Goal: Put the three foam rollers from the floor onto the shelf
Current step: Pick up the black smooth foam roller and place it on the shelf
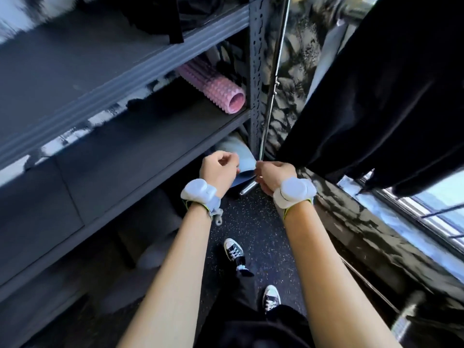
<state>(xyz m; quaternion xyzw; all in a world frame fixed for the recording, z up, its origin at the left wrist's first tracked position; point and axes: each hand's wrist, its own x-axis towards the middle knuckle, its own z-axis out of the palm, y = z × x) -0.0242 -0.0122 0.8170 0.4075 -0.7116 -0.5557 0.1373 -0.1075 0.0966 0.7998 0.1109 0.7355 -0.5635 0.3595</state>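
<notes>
Head view: my left hand (219,169) and right hand (273,176), loosely curled and empty, should clasp both ends of the blue roller (244,159) below before lifting it beside the pink roller (213,85) on the shelf (160,136).

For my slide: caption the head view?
Pink ridged foam roller lies on grey metal shelf; both hands hover below.
</notes>
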